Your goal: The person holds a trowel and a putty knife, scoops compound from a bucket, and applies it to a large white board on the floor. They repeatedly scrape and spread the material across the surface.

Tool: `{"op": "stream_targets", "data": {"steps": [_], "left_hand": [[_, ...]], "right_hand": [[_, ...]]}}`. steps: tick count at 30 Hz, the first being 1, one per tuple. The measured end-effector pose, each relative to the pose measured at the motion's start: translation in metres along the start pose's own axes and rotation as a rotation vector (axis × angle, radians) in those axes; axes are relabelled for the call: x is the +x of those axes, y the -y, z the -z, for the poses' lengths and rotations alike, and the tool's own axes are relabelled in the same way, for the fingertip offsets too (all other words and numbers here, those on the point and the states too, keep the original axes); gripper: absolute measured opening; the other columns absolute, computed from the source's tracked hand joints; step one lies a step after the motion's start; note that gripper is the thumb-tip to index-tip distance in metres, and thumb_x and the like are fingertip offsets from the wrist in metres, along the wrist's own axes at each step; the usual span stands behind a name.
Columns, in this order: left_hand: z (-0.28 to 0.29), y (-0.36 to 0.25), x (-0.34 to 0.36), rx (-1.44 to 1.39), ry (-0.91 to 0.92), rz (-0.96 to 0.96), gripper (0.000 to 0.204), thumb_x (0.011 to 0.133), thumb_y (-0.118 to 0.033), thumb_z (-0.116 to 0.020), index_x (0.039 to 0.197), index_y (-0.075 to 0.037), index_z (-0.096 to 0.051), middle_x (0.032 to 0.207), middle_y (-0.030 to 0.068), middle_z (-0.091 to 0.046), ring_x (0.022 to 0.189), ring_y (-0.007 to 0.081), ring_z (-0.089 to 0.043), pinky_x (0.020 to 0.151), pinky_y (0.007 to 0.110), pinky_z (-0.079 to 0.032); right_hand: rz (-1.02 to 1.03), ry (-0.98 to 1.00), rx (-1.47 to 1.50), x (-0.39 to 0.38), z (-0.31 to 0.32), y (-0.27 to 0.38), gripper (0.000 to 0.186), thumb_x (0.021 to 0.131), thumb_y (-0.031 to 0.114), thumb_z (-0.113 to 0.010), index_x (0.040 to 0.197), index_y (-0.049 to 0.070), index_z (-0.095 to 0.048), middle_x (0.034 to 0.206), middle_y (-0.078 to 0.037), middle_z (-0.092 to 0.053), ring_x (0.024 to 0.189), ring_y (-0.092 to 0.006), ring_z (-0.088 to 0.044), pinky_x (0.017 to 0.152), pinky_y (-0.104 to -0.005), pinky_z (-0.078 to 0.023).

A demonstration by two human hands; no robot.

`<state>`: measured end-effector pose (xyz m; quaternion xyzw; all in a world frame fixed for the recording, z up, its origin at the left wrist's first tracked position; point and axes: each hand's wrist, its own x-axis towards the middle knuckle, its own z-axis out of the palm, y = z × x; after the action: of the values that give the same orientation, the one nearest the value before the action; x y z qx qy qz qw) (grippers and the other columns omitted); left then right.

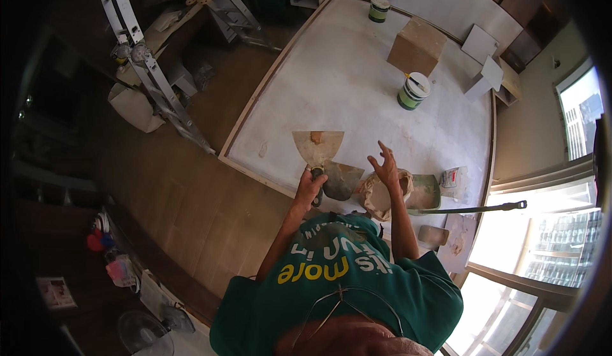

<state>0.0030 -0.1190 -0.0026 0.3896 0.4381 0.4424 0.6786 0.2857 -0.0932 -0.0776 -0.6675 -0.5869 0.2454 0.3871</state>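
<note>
Two broad scrapers are in the left grip, a pale-bladed scraper and a dark-bladed scraper. The left grip is closed around them where the blades meet their handles. The pale blade flares straight away from the person, while the dark one points off to the right, partly behind the root of the first. The fingers cover much of the handles; a dark handle end shows below the fist, but which scraper it belongs to cannot be told.

The right grip is wide, its fingers spread and bent, to the right of the blades and apart from them. It appears in front of a paper bag with a crumpled rim; whether hand and bag touch is unclear, and the wrist and forearm hide part of the opening.

The left forearm slants up and inward from beside the green shirt; the right one rises nearly upright, leaning slightly left.

Right of the bag are a green scoop-shaped container and a white package. Farther out, on the white platform, a white-and-green tub stands near a cardboard box. The dim upper-left area beyond the ladder is hard to make out.
</note>
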Motion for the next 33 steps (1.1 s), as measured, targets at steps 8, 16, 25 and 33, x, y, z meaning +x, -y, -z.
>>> {"op": "stream_targets", "data": {"steps": [8,16,25,33], "left_hand": [[0.034,0.012,-0.016,0.057,0.063,0.139,0.054,0.088,-0.012,-0.063,0.138,-0.006,-0.045,0.115,0.0027,-0.055,0.102,0.0116,-0.052,0.089,0.026,-0.044],[0.062,0.012,-0.026,0.152,0.293,0.234,0.061,0.087,-0.013,-0.063,0.142,-0.004,-0.039,0.129,0.0073,-0.051,0.116,0.0174,-0.048,0.099,0.031,-0.04],[0.097,0.031,-0.057,0.194,0.22,0.249,0.052,0.086,-0.012,-0.063,0.135,-0.004,-0.045,0.107,0.0013,-0.055,0.096,0.0115,-0.051,0.084,0.027,-0.044],[0.105,0.026,-0.059,0.142,0.056,0.131,0.03,0.085,-0.015,-0.066,0.111,-0.009,-0.053,0.09,-0.0017,-0.051,0.079,0.008,-0.048,0.069,0.024,-0.043]], "right_hand": [[-0.427,0.127,0.195,-0.17,-0.068,-0.054,0.064,0.088,0.033,-0.068,0.142,0.005,-0.046,0.126,-0.023,-0.062,0.108,-0.0374,-0.066,0.093,-0.0444,-0.051],[-0.544,-0.142,0.27,-0.204,-0.076,-0.108,0.054,0.091,0.025,-0.064,0.14,0.006,-0.05,0.109,-0.021,-0.069,0.099,-0.0283,-0.069,0.084,-0.038,-0.053],[-0.581,-0.039,0.23,-0.263,-0.149,-0.079,0.048,0.09,0.021,-0.063,0.134,0.004,-0.055,0.099,-0.016,-0.071,0.089,-0.0269,-0.068,0.082,-0.0366,-0.053],[-0.485,-0.264,0.206,-0.182,-0.084,-0.077,0.052,0.093,0.023,-0.064,0.139,0.002,-0.05,0.114,-0.019,-0.065,0.102,-0.027,-0.066,0.085,-0.0357,-0.053]]}}
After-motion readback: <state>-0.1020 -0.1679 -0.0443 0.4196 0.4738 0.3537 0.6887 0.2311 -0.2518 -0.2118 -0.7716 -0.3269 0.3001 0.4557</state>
